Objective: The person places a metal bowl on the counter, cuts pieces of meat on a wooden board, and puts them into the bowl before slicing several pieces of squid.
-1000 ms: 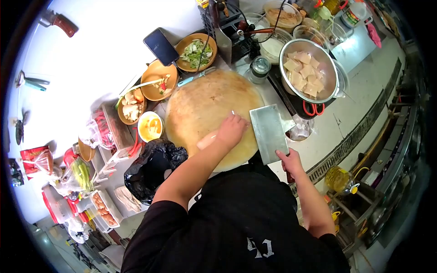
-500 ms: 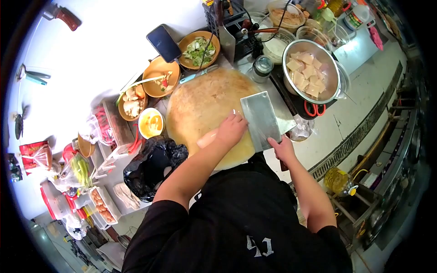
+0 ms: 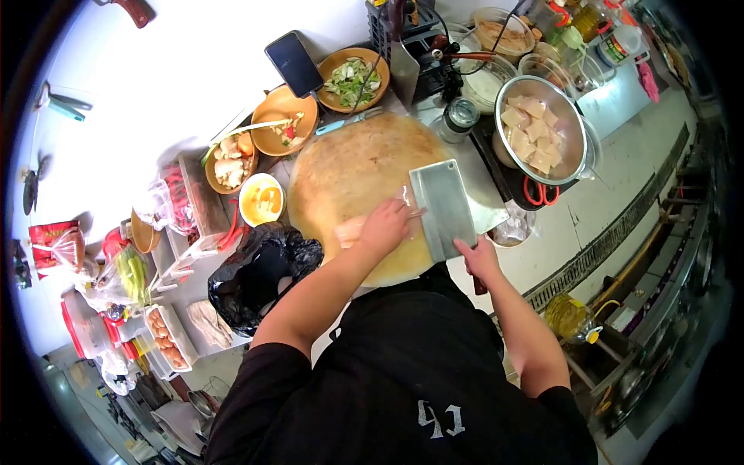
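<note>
On a round wooden chopping board (image 3: 349, 167), my left hand (image 3: 387, 225) presses down with curled fingers on a smooth, pale pink piece of food (image 3: 350, 231). One end of the piece shows left of the hand and a bit beyond the fingertips; its exact kind I cannot make out. My right hand (image 3: 479, 260) grips the dark handle of a cleaver (image 3: 443, 213). The cleaver's broad blade lies over the board's right side, close to my left fingertips.
A steel pot (image 3: 576, 159) of pale square slices stands right, beside a glass jar (image 3: 460, 118). Behind are a phone (image 3: 295, 65) and a bowl of chopped greens (image 3: 380, 93). Left of the board are a yellow-filled bowl (image 3: 246, 221) and a black plastic bag (image 3: 232, 267).
The view has shifted slightly. My left hand stays on the pink piece, of which more shows beyond the fingertips. The cleaver remains in my right hand beside it.
</note>
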`<move>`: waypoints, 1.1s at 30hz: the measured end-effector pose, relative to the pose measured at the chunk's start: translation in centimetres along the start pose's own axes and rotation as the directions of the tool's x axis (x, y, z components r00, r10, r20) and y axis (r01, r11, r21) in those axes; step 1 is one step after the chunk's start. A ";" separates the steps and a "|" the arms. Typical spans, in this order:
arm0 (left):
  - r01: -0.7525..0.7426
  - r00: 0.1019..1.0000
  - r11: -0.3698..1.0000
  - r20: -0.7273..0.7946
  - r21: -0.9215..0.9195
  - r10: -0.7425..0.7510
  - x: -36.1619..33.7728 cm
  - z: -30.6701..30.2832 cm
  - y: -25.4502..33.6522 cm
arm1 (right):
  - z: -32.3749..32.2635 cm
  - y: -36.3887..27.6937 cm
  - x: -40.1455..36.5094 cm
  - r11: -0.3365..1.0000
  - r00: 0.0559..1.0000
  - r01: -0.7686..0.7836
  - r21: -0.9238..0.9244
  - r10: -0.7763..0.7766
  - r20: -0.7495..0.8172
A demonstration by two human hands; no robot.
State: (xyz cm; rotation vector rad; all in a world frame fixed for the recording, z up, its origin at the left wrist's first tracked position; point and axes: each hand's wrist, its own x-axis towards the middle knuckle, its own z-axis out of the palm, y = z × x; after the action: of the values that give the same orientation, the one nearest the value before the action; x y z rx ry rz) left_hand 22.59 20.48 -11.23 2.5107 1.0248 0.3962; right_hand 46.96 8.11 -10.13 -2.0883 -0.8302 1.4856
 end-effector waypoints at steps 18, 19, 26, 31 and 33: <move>0.069 0.993 0.992 -0.102 0.103 -0.059 -6.3 -2.6 -2.9 | 2.9 -1.2 -0.3 0.955 0.988 0.151 -0.257 -0.147 0.037; 0.063 0.992 0.994 -0.119 0.094 -0.051 -6.3 -2.5 -3.0 | 2.7 -2.1 -1.1 0.954 0.989 0.151 -0.258 -0.146 0.037; 0.067 0.989 0.997 -0.134 0.031 -0.063 -6.6 -2.9 -2.8 | 1.4 -1.5 -4.4 0.922 0.994 -0.005 -0.387 0.048 0.101; -0.018 0.988 1.000 -0.155 0.003 0.019 -6.8 -2.6 -3.4 | 5.3 -4.0 -2.7 0.835 0.982 0.186 -0.518 -0.170 0.080; -0.049 0.982 0.998 -0.182 0.035 0.054 -6.8 -2.7 -4.0 | 5.7 -5.2 -3.3 0.829 0.984 0.180 -0.529 -0.161 0.082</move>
State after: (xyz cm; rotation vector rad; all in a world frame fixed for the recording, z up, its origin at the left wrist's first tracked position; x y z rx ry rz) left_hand 14.35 18.92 -11.46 2.5695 1.0415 0.6424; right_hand 39.64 9.66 -6.28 -2.2870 -1.5526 1.2945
